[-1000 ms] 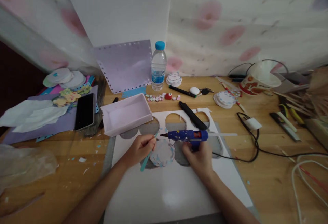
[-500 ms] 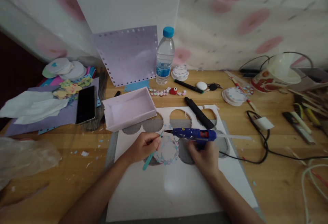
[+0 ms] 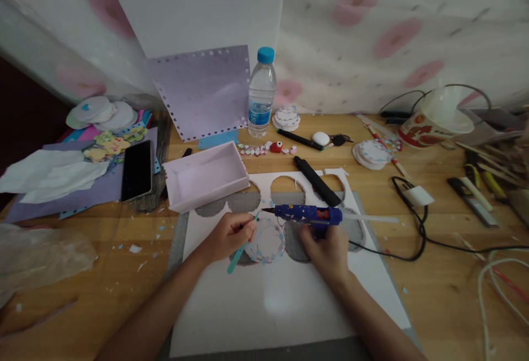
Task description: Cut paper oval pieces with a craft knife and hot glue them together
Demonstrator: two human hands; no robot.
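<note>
A: From the head camera, what is each hand doing?

B: The right hand [image 3: 326, 251] is gripping a blue glue gun [image 3: 308, 215], its nozzle pointing left toward the left hand. The left hand [image 3: 229, 234] is pinching a teal stick [image 3: 237, 255] closed between its fingers, the upper tip sitting just beside the nozzle.

A: And where is the round piece lying?

B: The scalloped paper disc [image 3: 268, 241] is lying between both hands, on the white board [image 3: 268, 300] with round holes cut in it. A black tool [image 3: 316, 181] is resting farther up the board, and a lilac tray [image 3: 204, 176] is overlapping its upper left corner.
</note>
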